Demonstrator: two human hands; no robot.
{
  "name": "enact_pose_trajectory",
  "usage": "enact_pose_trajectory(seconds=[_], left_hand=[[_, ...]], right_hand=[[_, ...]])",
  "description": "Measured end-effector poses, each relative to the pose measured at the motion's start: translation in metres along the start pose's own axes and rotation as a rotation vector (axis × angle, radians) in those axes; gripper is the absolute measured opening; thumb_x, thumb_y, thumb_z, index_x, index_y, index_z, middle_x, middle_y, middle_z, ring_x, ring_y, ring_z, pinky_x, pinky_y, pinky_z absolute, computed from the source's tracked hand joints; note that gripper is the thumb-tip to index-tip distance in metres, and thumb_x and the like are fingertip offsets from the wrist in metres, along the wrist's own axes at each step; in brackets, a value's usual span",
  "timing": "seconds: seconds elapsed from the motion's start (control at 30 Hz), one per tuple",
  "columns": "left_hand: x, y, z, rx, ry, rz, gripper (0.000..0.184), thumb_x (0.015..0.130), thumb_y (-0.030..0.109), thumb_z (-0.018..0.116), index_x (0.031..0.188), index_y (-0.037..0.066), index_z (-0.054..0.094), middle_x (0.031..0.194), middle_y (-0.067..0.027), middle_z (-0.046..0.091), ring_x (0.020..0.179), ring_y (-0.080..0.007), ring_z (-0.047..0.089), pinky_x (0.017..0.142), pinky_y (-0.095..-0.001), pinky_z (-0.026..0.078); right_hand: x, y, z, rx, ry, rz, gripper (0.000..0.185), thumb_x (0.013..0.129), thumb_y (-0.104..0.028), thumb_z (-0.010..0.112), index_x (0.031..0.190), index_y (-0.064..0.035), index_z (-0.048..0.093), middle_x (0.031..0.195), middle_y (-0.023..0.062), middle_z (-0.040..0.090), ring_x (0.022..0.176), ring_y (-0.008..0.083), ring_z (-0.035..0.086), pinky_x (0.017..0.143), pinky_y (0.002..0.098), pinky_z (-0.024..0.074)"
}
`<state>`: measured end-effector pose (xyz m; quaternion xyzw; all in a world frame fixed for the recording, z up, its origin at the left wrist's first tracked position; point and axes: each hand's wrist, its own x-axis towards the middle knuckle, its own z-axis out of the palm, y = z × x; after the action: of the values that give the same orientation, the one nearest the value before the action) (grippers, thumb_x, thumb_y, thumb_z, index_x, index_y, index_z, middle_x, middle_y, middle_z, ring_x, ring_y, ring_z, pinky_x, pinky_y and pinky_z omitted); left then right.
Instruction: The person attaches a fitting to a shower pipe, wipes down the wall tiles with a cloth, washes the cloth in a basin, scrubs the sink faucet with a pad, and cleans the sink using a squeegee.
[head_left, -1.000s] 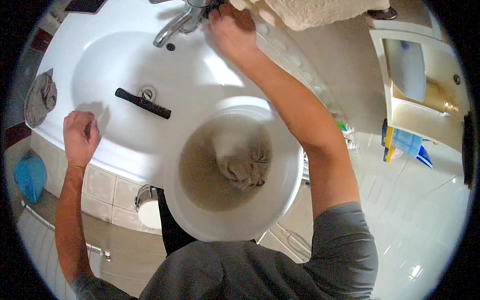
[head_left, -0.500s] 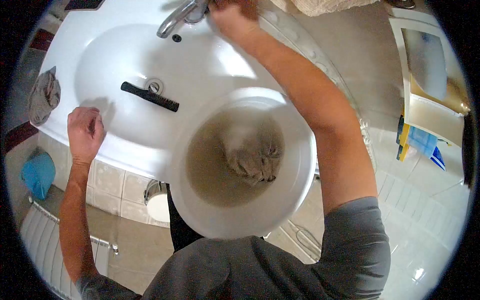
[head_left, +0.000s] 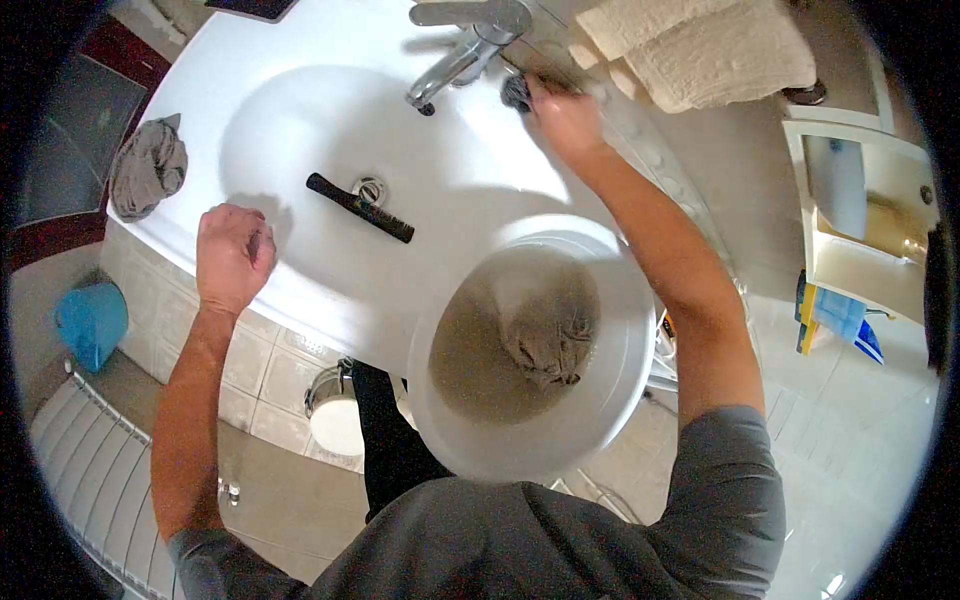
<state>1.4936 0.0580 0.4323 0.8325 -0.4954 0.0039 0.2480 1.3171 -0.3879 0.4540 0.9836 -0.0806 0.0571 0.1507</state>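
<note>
My right hand (head_left: 570,122) is at the sink's back right edge beside the chrome faucet (head_left: 465,62). Its fingers are closed on a small dark grey bunched thing (head_left: 516,93), whose kind is unclear. Over the front left rim of the white sink (head_left: 290,130), my left hand (head_left: 232,258) is curled shut; what it holds, if anything, is hidden. Between my arms, a white basin (head_left: 428,400) rests against the sink, holding murky brownish water and a soaked grey-brown cloth (head_left: 545,350). A black comb (head_left: 360,208) lies in the bowl by the drain (head_left: 369,191).
A crumpled grey cloth (head_left: 148,168) sits on the sink's left corner. Beige towels (head_left: 700,55) hang at the back right. To the right stands a white cabinet (head_left: 860,260). Lower left are a blue container (head_left: 92,325), a radiator (head_left: 85,470) and a white-lidded bin (head_left: 336,425).
The view has shifted, so the scene sits lower and further right. My right hand has come away from behind the faucet, and the dark grey thing now shows in its fingers. My left hand stays curled.
</note>
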Motion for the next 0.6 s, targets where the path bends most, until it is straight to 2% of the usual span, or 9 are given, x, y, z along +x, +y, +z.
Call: enact_pose_trajectory(seconds=[0.1,0.17,0.2,0.27,0.3,0.33,0.43,0.53,0.6], left_hand=[[0.000,-0.002,0.003,0.019,0.007,-0.018,0.011,0.073,0.010,0.067,0.081,0.003,0.066,0.085,-0.0119,0.066,0.091,-0.0323,0.060,0.087,-0.0442,0.043],[0.000,-0.001,0.001,0.027,0.019,-0.004,0.011,0.073,0.010,0.067,0.081,0.003,0.066,0.084,-0.0114,0.066,0.091,-0.0320,0.060,0.087,-0.0441,0.043],[0.002,-0.003,0.000,0.021,0.014,0.017,0.010,0.073,0.010,0.067,0.080,0.003,0.066,0.084,-0.0109,0.066,0.090,-0.0318,0.060,0.087,-0.0440,0.043],[0.004,-0.003,0.000,0.012,0.001,0.005,0.009,0.073,0.011,0.067,0.079,0.003,0.066,0.083,-0.0105,0.066,0.089,-0.0316,0.060,0.087,-0.0444,0.043],[0.003,-0.003,0.000,-0.007,-0.014,-0.023,0.009,0.074,0.011,0.067,0.078,0.004,0.066,0.083,-0.0102,0.066,0.089,-0.0314,0.060,0.087,-0.0447,0.043],[0.003,-0.002,-0.001,-0.001,-0.022,-0.015,0.009,0.074,0.011,0.067,0.078,0.004,0.066,0.083,-0.0102,0.066,0.089,-0.0314,0.060,0.087,-0.0447,0.043],[0.004,-0.002,-0.003,0.086,-0.070,-0.024,0.010,0.076,0.015,0.066,0.076,0.005,0.065,0.082,-0.0107,0.065,0.092,-0.0308,0.059,0.088,-0.0462,0.042],[0.009,-0.001,-0.011,0.168,-0.269,-0.051,0.016,0.080,0.021,0.066,0.079,0.006,0.066,0.082,-0.0111,0.064,0.095,-0.0300,0.058,0.091,-0.0445,0.042],[0.004,-0.009,-0.003,0.171,-0.227,0.008,0.020,0.082,0.026,0.065,0.080,0.006,0.068,0.083,-0.0102,0.065,0.096,-0.0286,0.059,0.093,-0.0440,0.040]], right_hand=[[-0.010,0.018,0.011,-0.006,-0.027,-0.043,0.035,0.086,-0.031,0.069,0.109,-0.0051,0.065,0.061,0.0108,0.066,0.056,0.0296,0.067,0.058,0.0425,0.0558],[-0.004,0.006,-0.005,0.030,-0.143,0.093,0.035,0.087,-0.038,0.068,0.100,-0.0053,0.066,0.070,0.0134,0.068,0.065,0.0310,0.069,0.064,0.0429,0.0559],[0.006,0.001,-0.007,0.033,-0.124,0.103,0.035,0.087,-0.038,0.068,0.100,-0.0053,0.066,0.070,0.0134,0.068,0.065,0.0310,0.069,0.064,0.0429,0.0559],[0.020,-0.017,-0.010,0.040,-0.082,0.290,0.040,0.088,-0.043,0.067,0.093,-0.0039,0.064,0.083,0.0172,0.070,0.081,0.0324,0.071,0.073,0.0454,0.0553],[0.030,-0.026,-0.011,0.128,-0.171,0.428,0.044,0.089,-0.046,0.065,0.099,-0.0032,0.066,0.096,0.0197,0.070,0.094,0.0344,0.069,0.082,0.0472,0.0537],[0.037,-0.031,-0.007,0.135,-0.171,0.438,0.044,0.089,-0.046,0.065,0.099,-0.0032,0.066,0.096,0.0197,0.070,0.094,0.0344,0.069,0.082,0.0472,0.0537],[0.059,-0.064,-0.019,0.283,-0.295,0.698,0.046,0.089,-0.049,0.062,0.108,-0.0075,0.069,0.106,0.0168,0.071,0.102,0.0352,0.069,0.088,0.0469,0.0542],[0.069,-0.073,-0.005,0.267,-0.413,0.814,0.045,0.091,-0.049,0.060,0.108,-0.0081,0.069,0.110,0.0138,0.071,0.106,0.0340,0.068,0.088,0.0476,0.0545],[0.066,-0.074,-0.002,0.257,-0.430,0.893,0.042,0.091,-0.045,0.060,0.111,-0.0085,0.069,0.111,0.0141,0.071,0.106,0.0341,0.068,0.088,0.0473,0.0549]])
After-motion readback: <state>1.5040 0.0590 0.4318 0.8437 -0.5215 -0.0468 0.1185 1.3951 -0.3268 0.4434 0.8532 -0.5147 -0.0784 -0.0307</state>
